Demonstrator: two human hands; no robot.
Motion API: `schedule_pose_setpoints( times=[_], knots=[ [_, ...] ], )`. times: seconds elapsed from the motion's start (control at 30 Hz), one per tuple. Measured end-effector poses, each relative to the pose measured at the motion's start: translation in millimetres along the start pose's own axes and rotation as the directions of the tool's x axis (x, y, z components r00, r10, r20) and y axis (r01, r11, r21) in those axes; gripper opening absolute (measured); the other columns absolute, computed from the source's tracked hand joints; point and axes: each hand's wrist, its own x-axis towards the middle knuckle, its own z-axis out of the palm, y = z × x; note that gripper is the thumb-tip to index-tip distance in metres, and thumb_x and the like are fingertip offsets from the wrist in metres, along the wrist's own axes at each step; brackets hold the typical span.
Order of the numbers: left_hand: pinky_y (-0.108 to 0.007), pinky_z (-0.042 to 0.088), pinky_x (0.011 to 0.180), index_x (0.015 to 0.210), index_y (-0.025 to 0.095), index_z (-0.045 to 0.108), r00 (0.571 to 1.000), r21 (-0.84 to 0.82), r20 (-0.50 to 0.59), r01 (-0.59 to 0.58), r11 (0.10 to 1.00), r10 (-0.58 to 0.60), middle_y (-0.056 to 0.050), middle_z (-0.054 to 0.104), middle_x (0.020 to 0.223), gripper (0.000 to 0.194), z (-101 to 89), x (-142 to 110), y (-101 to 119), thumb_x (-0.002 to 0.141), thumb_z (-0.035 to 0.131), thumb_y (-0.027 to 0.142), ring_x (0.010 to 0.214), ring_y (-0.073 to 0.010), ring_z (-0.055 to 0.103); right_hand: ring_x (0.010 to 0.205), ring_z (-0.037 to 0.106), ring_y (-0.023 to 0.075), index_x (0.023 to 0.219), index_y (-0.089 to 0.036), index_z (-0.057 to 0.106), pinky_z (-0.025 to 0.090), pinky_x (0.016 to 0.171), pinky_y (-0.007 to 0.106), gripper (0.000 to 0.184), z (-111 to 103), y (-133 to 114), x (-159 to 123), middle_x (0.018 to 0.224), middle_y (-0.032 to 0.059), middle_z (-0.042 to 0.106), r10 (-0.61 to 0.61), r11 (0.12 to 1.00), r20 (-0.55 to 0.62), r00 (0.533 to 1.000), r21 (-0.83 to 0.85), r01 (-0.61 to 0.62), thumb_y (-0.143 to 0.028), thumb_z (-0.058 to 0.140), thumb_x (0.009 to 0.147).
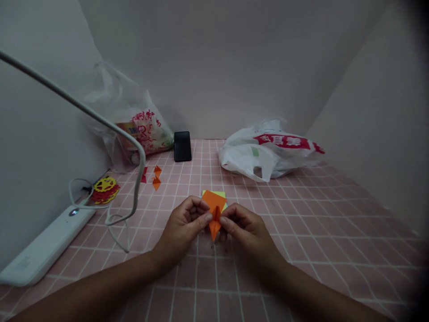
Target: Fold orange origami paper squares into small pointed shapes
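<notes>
Between my two hands is a partly folded piece of orange origami paper [214, 200], its narrow pointed end toward me and a raised crease along its middle. My left hand [189, 226] pinches its left edge between thumb and fingers. On the opposite edge, the thumb and fingers of my right hand [243, 226] are closed on the paper too. Behind and partly under it shows a yellow-green sheet or stack of paper [219, 194], mostly hidden. Farther left on the table lie two small folded orange paper pieces [156, 182] and a red one [144, 175].
A pink tiled-pattern table [301, 241] spreads around my hands. At the back are a clear plastic bag [147, 129], a black phone [182, 146] and a white plastic bag [248, 154]. Left stand red-yellow cutouts [105, 190], a white power strip [50, 243] and an arching cable [138, 179].
</notes>
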Motion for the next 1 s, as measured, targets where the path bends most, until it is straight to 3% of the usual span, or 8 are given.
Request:
schedule_pose_setpoints(
  times=[0.17, 0.37, 0.67, 0.83, 1.0],
  knots=[
    [-0.024, 0.050, 0.063, 0.084, 0.017, 0.057, 1.000, 0.009, 0.012, 0.027, 1.000, -0.028, 0.002, 0.058, 0.072, 0.022, 1.5, 1.0, 0.2, 0.076, 0.075, 0.028, 0.067, -0.0115, 0.057, 0.054, 0.057, 0.0105, 0.076, -0.019, 0.060, 0.044, 0.052, 0.024, 0.020, 1.2, 2.1, 0.3, 0.064, -0.0021, 0.063, 0.008, 1.000, -0.016, 1.000, 0.002, -0.008, -0.033, 0.069, 0.086],
    [-0.024, 0.048, 0.065, 0.084, 0.017, 0.057, 0.999, 0.037, 0.046, -0.007, 0.999, 0.006, 0.001, 0.058, 0.077, 0.019, 1.9, 1.0, 0.4, 0.076, 0.073, 0.027, 0.070, -0.0116, 0.056, 0.046, 0.053, 0.0091, 0.074, -0.019, 0.057, 0.040, 0.048, 0.022, 0.025, 4.2, 3.9, 0.2, 0.055, -0.0038, 0.061, 0.132, 0.987, 0.007, 0.991, 0.096, -0.132, -0.037, 0.070, 0.084],
    [-0.022, 0.047, 0.054, 0.082, 0.017, 0.053, 0.994, 0.038, 0.103, 0.035, 0.999, -0.039, 0.004, 0.056, 0.070, 0.022, 2.4, -0.5, 0.3, 0.079, 0.071, 0.030, 0.057, -0.0092, 0.055, 0.042, 0.052, 0.0088, 0.072, -0.020, 0.053, 0.038, 0.045, 0.021, 0.032, 5.4, 4.9, 1.3, 0.055, -0.0035, 0.063, 0.143, 0.980, 0.045, 0.989, 0.129, -0.148, -0.044, 0.072, 0.083],
    [-0.021, 0.047, 0.050, 0.083, 0.018, 0.053, 0.998, 0.028, 0.069, -0.002, 1.000, 0.000, 0.004, 0.057, 0.068, 0.022, 1.0, 0.4, -0.2, 0.081, 0.070, 0.032, 0.054, -0.0086, 0.055, 0.050, 0.057, 0.0105, 0.078, -0.019, 0.058, 0.043, 0.054, 0.024, 0.028, 5.2, 8.2, 2.8, 0.058, -0.0021, 0.066, 0.138, 0.957, 0.097, 0.986, 0.243, -0.158, -0.043, 0.068, 0.087],
    [-0.021, 0.049, 0.050, 0.083, 0.018, 0.052, 0.998, 0.019, 0.060, -0.036, 0.999, 0.035, 0.004, 0.058, 0.067, 0.021, 0.4, -0.3, -0.1, 0.082, 0.069, 0.030, 0.054, -0.0097, 0.059, 0.049, 0.057, 0.0114, 0.079, -0.020, 0.059, 0.042, 0.054, 0.025, 0.024, 4.8, 12.9, 3.6, 0.056, -0.0030, 0.066, 0.140, 0.939, 0.108, 0.984, 0.301, -0.166, -0.039, 0.071, 0.085]
  ],
)
